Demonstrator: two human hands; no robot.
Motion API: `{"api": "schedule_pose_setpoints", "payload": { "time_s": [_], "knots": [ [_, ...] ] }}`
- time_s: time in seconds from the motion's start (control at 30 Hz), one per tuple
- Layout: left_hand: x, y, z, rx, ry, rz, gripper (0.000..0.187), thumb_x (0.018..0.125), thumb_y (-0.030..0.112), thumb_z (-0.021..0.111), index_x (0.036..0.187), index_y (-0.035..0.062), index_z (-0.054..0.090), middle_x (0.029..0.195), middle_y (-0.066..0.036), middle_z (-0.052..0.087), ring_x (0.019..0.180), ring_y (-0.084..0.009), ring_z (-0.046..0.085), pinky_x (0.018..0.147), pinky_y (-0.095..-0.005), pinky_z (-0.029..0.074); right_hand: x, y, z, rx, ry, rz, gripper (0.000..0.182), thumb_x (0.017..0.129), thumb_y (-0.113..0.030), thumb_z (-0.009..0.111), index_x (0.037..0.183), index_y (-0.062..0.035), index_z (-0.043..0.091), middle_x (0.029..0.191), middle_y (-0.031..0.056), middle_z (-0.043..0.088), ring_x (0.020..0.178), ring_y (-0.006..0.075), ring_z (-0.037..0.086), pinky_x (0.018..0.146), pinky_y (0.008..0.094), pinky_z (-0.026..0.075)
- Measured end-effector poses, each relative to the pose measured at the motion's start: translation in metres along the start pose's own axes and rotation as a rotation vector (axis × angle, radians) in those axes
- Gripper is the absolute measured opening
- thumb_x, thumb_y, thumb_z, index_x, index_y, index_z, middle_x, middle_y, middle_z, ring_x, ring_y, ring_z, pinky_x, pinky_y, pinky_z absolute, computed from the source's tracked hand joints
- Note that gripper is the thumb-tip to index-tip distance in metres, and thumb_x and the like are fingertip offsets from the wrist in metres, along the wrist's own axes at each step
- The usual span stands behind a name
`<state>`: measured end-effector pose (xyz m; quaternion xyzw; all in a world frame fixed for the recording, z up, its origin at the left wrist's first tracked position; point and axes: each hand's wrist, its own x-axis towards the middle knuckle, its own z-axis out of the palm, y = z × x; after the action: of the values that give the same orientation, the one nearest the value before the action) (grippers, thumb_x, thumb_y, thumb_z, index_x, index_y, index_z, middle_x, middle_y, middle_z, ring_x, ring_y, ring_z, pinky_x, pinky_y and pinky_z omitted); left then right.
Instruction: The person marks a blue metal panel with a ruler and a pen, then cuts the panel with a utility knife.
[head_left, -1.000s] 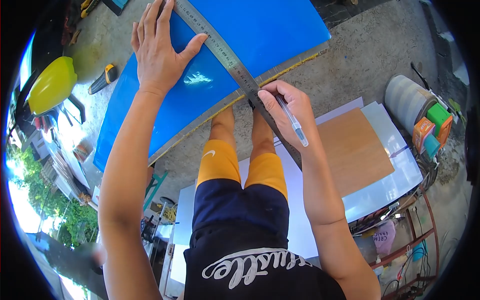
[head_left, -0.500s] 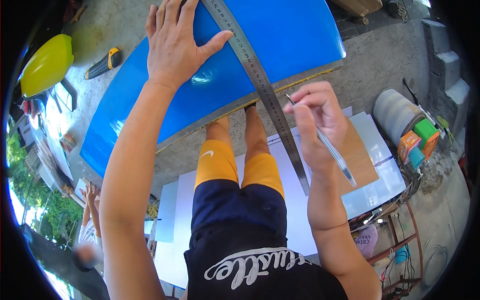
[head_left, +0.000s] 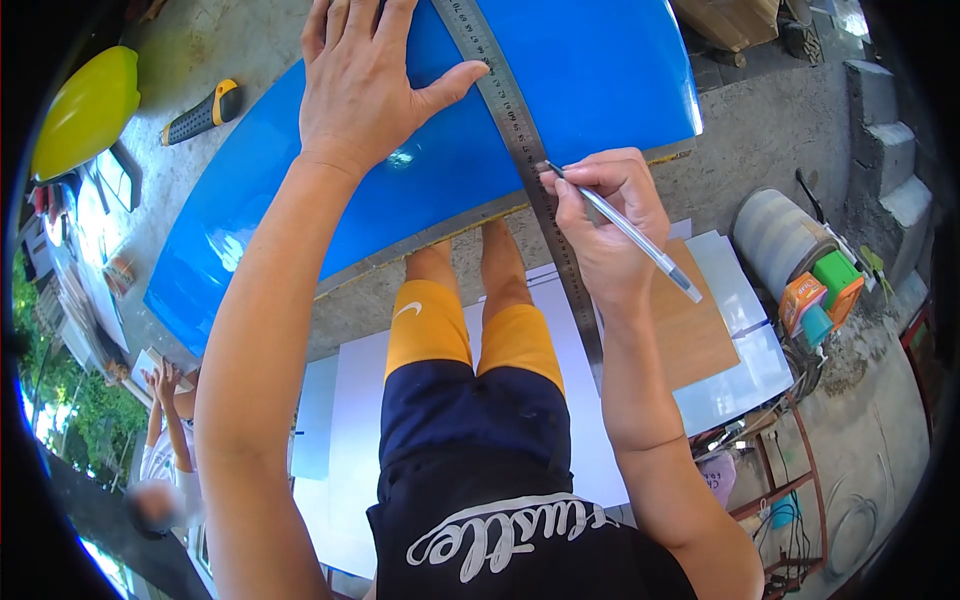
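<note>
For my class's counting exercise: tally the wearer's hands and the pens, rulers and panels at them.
Bare left hand and right hand: 2
Clear plastic pen: 1
Long grey metal ruler: 1
Glossy blue panel: 1
Total: 5

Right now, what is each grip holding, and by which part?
Right grip holds a pen near its tip; left grip, spread flat, holds nothing.

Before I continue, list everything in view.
Sheet: 1, blue, top centre
Ruler: 1, grey, across sheet
Pen: 1, clear, at ruler
Tool: 1, black-yellow, left of sheet
Shell: 1, yellow, upper left
Board: 1, brown, centre right
Panels: several, white, under board
Cylinder: 1, grey, right
Boxes: about 2, green-orange, by cylinder
Rack: 1, reddish, lower right
Person: 1, in white, lower left
Left hand: 1, bare, on sheet
Right hand: 1, bare, holding pen
</note>
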<state>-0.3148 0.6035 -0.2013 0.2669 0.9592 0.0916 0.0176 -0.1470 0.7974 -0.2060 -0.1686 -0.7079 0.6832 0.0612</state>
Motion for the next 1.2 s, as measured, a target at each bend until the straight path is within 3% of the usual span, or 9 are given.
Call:
{"api": "schedule_pose_setpoints", "payload": {
  "time_s": [0.43,1.2],
  "knots": [
    [-0.001,-0.004,0.008,0.005,0.064,0.028,0.095,0.086,0.054,0.079,0.161,0.0076,0.043,0.167,-0.016,0.04,0.158,-0.0347,0.032,0.133,-0.0522,0.017,0.007,0.006,-0.005,-0.129,0.108,-0.014,0.015,0.085,0.01,0.081,0.091,0.0015,0.07,0.091,0.0096,0.07,0.082,0.015,0.071,0.074,0.0275,0.061],
    [-0.002,-0.002,0.008,-0.003,0.086,0.033,0.096,0.083,0.051,0.081,0.16,0.0077,0.044,0.166,-0.016,0.042,0.157,-0.0349,0.034,0.133,-0.0518,0.017,0.011,0.006,-0.002,-0.253,0.096,-0.085,0.016,0.084,0.009,0.082,0.091,0.0022,0.071,0.09,0.0111,0.072,0.079,0.0161,0.073,0.072,0.0285,0.062]
  ]
}}
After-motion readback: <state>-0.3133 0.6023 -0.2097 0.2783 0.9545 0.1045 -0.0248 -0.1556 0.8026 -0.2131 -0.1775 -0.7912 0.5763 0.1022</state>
